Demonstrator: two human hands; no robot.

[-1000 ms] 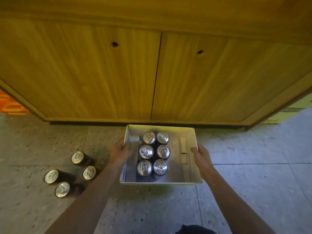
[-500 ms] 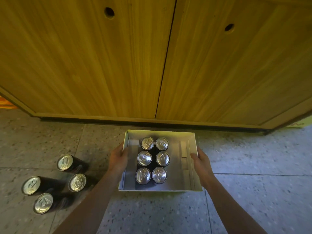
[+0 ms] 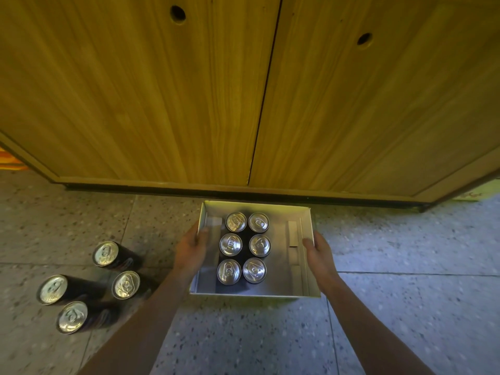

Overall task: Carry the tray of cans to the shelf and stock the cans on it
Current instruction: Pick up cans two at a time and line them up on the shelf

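Note:
A white cardboard tray (image 3: 257, 207) sits low in front of the wooden cabinet. Several dark cans with silver tops (image 3: 244, 249) stand upright inside it in two columns. My left hand (image 3: 190, 249) grips the tray's left wall, thumb hooked over the edge. My right hand (image 3: 319, 254) grips the right wall the same way. Whether the tray rests on the floor or hangs just above it, I cannot tell.
Several more dark cans (image 3: 89, 285) stand on the speckled tile floor to the left of the tray. A wooden cabinet with two closed doors (image 3: 189, 90) fills the upper view, each door with a round finger hole. An orange object (image 3: 10, 161) shows at the left edge.
The view has dropped closer to the floor and cabinet; the cabinet doors and loose cans look larger. Both hands keep their grip on the tray.

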